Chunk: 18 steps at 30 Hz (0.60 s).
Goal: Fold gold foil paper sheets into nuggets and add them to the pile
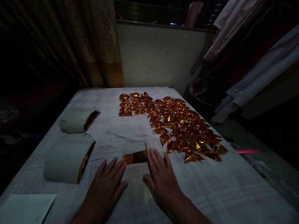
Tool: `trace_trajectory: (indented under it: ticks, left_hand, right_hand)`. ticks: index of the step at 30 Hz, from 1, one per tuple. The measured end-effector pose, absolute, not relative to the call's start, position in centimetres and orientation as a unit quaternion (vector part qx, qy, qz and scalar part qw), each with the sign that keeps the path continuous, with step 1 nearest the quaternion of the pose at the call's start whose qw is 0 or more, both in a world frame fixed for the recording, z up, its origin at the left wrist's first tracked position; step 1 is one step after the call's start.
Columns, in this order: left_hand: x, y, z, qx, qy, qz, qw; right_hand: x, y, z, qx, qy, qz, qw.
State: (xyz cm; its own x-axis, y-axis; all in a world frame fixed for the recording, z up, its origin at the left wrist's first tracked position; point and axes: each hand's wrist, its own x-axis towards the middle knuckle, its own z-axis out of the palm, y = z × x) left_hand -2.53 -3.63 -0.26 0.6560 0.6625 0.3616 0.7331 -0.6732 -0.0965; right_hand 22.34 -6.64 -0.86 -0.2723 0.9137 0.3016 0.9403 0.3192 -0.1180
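A sheet of shiny gold foil paper [135,157] lies on the cloth-covered table, with a narrow strip standing up at its right edge. My left hand [106,183] rests flat, its fingers stretched out and the tips at the sheet's left end. At the right end, my right hand [161,174] lies flat with fingers extended, touching the sheet's edge. Beyond my hands spread many folded gold foil pieces [171,119], shaped like ingots and set close together in rows.
Two curled stacks of pale-backed paper [67,158] sit on the left, one behind the other. A white sheet [28,207] lies at the near left corner. Behind the table are a curtain [100,46] and a wall [161,56]; clothes [263,68] hang at right.
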Motion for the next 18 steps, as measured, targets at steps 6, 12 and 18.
trace_trajectory:
  ticks: [6, 12, 18]
  left_hand:
    - [-2.5, -3.6, -0.3, -0.904, -0.38, -0.155, 0.121]
    - [-2.2, -3.5, -0.2, -0.904, -0.367, -0.179, 0.129]
    - [-1.8, -3.4, 0.2, -0.904, -0.371, -0.171, 0.126]
  right_hand:
    - [21.7, -6.0, 0.0, -0.595, -0.772, -0.082, 0.206]
    - [20.4, -5.5, 0.7, -0.521, -0.828, -0.014, 0.208]
    - [18.7, -4.7, 0.0, -0.498, -0.849, 0.097, 0.146]
